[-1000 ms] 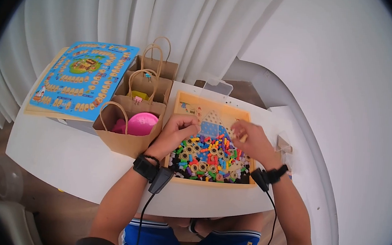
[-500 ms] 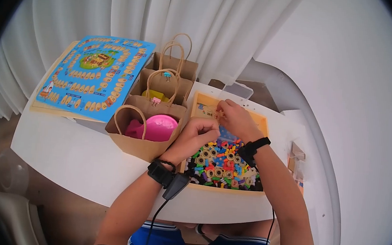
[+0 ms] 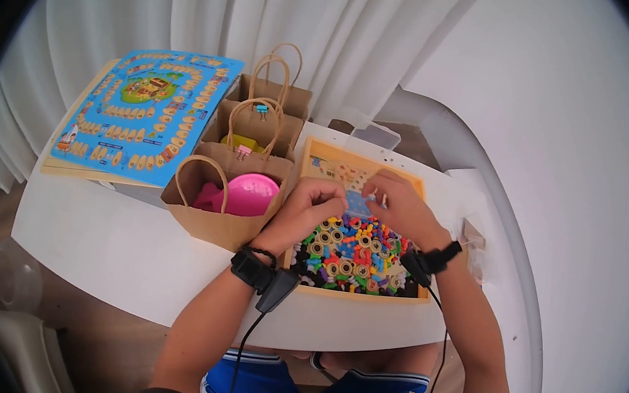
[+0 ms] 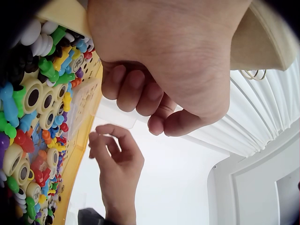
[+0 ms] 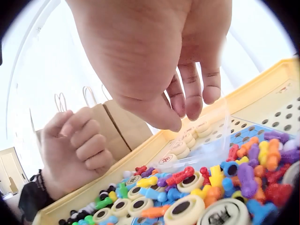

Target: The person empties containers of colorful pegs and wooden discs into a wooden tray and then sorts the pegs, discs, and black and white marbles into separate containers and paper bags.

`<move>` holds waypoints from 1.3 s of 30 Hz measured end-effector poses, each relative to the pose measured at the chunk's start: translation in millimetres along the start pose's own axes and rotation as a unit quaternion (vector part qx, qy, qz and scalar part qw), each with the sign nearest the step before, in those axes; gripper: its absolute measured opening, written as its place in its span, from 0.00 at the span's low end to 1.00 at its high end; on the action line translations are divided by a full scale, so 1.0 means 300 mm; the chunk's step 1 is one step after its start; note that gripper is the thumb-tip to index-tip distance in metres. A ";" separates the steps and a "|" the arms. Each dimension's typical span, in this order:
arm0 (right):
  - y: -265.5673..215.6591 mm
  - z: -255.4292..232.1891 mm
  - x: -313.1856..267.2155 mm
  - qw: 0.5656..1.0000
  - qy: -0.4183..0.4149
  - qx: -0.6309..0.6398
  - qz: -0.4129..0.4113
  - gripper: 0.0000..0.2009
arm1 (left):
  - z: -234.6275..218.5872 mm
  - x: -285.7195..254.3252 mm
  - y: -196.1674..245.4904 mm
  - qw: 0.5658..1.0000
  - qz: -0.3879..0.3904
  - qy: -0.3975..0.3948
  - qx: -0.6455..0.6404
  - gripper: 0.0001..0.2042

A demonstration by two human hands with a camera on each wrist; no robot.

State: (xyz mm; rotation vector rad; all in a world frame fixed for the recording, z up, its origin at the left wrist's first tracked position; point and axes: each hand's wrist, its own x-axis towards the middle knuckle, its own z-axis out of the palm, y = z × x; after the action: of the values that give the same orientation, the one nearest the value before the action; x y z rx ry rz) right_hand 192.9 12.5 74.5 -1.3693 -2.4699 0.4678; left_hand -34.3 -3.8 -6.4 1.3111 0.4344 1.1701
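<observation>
Desk [image 3: 111, 260] underneath it all, and on it sat the yellow-rimmed tray [image 3: 350, 295], low enough for wrists to work over the edge. Right hand [image 3: 403, 207] hung over it, fingers loosely bent and released, nothing visible between them; left hand [image 3: 310, 207], fingers curled in, and whether they grasped anything, you couldn't tell! Clear plastic box [image 5: 220, 140] lay in the tray below the right fingers, so a low, gentle approach looked best. Pale discs [image 5: 179, 149] inside it suited an edge pinch; pawns [image 5: 180, 175] crowded nearby, so sweeping looked risky.
</observation>
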 end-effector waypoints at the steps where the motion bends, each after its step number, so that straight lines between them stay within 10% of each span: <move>1: -0.013 -0.018 -0.040 1.000 -0.017 -0.017 0.000 0.07 | 0.003 0.000 0.001 1.000 -0.002 0.005 0.003 0.09; 13: -0.102 -0.014 -0.340 0.981 -0.178 0.057 0.054 0.09 | 0.000 -0.004 0.001 1.000 0.003 0.000 0.013 0.10; 39: -0.056 0.018 -0.376 0.989 -0.135 -0.058 -0.010 0.09 | -0.005 -0.005 0.007 1.000 -0.013 -0.008 0.006 0.09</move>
State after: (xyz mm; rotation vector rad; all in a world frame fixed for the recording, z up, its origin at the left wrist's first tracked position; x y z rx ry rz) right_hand 235.7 -93.3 66.9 -1.4036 -2.7654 0.5464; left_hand -36.9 -4.7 -5.4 1.3211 0.4462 1.1368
